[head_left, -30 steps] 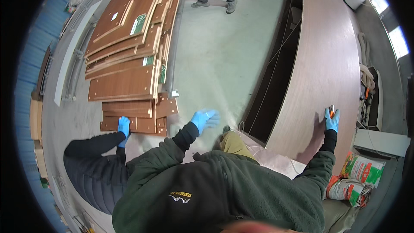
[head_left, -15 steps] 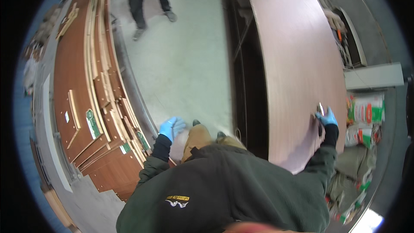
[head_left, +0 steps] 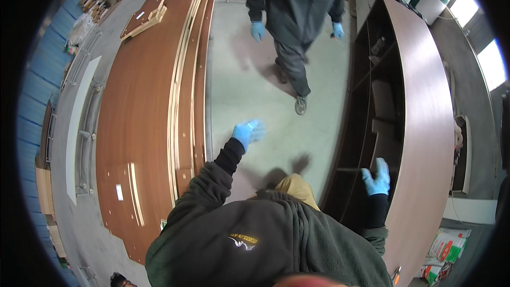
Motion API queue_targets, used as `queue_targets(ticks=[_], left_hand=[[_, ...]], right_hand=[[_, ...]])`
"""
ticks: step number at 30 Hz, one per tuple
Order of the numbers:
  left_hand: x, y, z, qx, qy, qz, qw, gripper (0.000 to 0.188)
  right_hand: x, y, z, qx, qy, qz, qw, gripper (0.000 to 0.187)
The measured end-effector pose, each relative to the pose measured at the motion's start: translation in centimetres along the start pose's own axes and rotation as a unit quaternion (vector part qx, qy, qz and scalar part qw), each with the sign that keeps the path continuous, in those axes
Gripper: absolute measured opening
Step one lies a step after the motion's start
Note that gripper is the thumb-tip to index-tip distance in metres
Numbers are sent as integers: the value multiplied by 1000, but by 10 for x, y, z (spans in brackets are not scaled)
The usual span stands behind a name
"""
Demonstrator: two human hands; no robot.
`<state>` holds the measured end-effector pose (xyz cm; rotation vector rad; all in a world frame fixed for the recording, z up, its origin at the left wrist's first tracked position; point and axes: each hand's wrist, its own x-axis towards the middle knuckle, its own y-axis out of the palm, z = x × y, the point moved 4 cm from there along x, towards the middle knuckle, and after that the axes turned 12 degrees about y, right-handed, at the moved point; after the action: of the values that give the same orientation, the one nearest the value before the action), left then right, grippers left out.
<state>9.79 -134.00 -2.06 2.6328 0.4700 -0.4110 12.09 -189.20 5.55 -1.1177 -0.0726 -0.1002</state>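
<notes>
My left hand [head_left: 248,133], in a blue glove, hangs over the floor of the aisle with nothing visible in it. Its fingers point right, slightly blurred. Beside the long workbench [head_left: 425,127] is my right hand [head_left: 377,178], also gloved in blue, its thumb and fingers apart and nothing in them. It shows against the dark shelves [head_left: 364,138] under the bench's wood-grain top. On that top, near the lower edge of the view, lies a small tool with an orange handle [head_left: 396,275], partly hidden by my sleeve.
A co-worker [head_left: 297,26] in dark clothes and blue gloves stands ahead in the aisle [head_left: 265,90]. Stacked brown wooden panels [head_left: 143,95] line the left side, with a small wooden frame [head_left: 149,21] on top. Printed bags [head_left: 446,250] lie right of the bench.
I have moved forward along the aisle, and the co-worker appears much closer. My right hand has left the bench top and the metal tool it was at. My left hand has risen forward.
</notes>
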Motion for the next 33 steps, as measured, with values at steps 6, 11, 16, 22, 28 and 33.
queue_targets(ticks=[6, 11, 16, 22, 28, 33], left_hand=[[223, -9, -163, -9, 157, 12, 987, 44], [358, -72, -269, 35, 185, -104, 977, 41], [484, -137, -358, 140, 289, -223, 920, 34], [678, -212, -460, 169, 445, -323, 818, 27], [863, -222, -600, 477, 474, -334, 660, 30], [1021, -254, -684, 594, 451, -382, 547, 42]], right_hand=[[163, 146, 217, 115, -88, 198, 969, 69], [316, 275, 421, 205, -171, 397, 878, 68], [490, 440, 626, 339, -21, 523, 782, 44], [715, 609, 789, 244, -74, 457, 852, 49], [937, 660, 845, 308, 36, 521, 795, 51], [1152, 736, 918, 326, 69, 515, 790, 45]])
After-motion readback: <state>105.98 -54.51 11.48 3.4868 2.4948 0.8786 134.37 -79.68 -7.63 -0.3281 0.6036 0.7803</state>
